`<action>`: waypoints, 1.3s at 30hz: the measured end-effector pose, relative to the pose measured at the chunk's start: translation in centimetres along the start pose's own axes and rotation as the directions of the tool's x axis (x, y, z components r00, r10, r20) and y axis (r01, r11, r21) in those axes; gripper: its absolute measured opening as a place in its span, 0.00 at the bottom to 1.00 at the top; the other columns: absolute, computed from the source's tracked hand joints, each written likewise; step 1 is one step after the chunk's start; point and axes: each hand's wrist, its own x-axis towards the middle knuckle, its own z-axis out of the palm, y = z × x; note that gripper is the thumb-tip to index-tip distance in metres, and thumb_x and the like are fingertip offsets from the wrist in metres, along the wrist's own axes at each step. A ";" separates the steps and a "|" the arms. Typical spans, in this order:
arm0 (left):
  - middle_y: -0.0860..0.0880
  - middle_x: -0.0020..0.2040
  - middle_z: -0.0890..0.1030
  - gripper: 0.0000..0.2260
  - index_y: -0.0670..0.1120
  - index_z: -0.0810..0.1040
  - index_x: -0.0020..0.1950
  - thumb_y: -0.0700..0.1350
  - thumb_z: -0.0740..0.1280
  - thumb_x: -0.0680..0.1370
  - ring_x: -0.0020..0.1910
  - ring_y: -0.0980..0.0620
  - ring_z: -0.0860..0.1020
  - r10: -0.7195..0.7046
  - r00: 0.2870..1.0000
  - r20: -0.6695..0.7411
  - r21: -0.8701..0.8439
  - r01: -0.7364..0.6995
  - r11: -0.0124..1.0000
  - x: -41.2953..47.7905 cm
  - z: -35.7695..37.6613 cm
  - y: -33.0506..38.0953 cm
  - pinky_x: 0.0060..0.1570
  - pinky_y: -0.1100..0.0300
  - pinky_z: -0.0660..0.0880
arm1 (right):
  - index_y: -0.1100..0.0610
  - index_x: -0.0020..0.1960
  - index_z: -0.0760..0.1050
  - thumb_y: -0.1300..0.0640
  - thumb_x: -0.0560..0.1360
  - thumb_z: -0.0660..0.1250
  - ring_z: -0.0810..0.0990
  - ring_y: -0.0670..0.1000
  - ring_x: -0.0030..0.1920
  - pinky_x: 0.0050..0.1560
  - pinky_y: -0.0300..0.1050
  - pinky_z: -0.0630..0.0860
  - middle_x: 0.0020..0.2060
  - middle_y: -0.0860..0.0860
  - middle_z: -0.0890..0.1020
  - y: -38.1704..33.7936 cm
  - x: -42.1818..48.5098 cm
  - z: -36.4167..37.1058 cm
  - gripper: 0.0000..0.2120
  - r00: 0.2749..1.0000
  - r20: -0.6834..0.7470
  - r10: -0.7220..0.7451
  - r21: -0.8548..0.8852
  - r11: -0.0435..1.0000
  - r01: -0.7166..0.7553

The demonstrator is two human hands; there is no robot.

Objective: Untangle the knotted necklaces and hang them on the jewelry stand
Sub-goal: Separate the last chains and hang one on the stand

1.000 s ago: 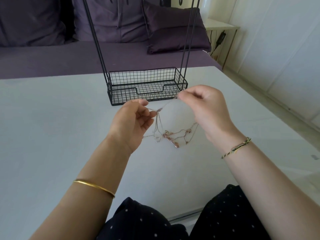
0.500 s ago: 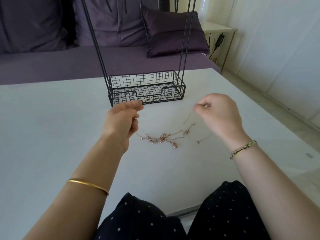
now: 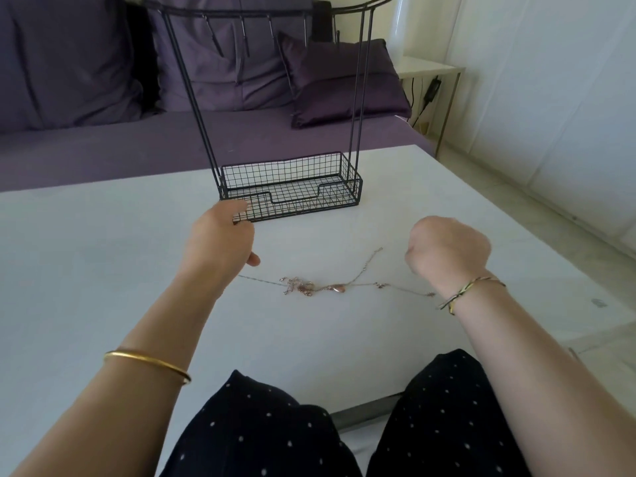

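Knotted necklaces (image 3: 309,287) lie on the table (image 3: 103,270), outside the wire basket (image 3: 296,191).

A home living room: purple sofa (image 3: 103,146) with cushions (image 3: 340,80) behind white table (image 3: 103,270).

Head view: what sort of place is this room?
Probably a home living room or bedroom: a purple couch with matching cushions behind the white table, and a small side table by the wall.
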 end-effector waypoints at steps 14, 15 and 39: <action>0.47 0.36 0.78 0.11 0.40 0.75 0.55 0.33 0.55 0.78 0.29 0.51 0.78 -0.196 0.977 -0.082 0.013 0.198 0.980 1.4 -2.4 -3.5 0.34 0.58 0.73 | 0.58 0.55 0.74 0.64 0.77 0.59 0.73 0.56 0.57 0.44 0.44 0.68 0.55 0.54 0.75 -4.4 -1.5 3.9 0.09 0.823 0.098 -0.560 -0.067 0.821 0.567; 0.47 0.35 0.79 0.08 0.39 0.75 0.50 0.33 0.57 0.79 0.31 0.51 0.79 -0.198 0.980 -0.023 0.181 0.199 0.963 1.3 -2.7 -3.8 0.38 0.56 0.75 | 0.58 0.55 0.74 0.64 0.77 0.59 0.73 0.57 0.57 0.44 0.44 0.67 0.55 0.55 0.76 -4.4 -1.4 4.0 0.09 0.813 0.093 -0.575 -0.099 0.807 0.582; 0.43 0.41 0.85 0.05 0.43 0.73 0.42 0.38 0.67 0.76 0.38 0.52 0.79 0.009 0.925 0.379 -0.052 0.012 0.999 -0.5 3.5 -3.5 0.36 0.62 0.69 | 0.61 0.40 0.72 0.59 0.73 0.63 0.74 0.55 0.39 0.38 0.45 0.68 0.40 0.57 0.77 -3.5 -1.0 4.2 0.06 0.821 0.106 -0.561 0.279 0.809 0.517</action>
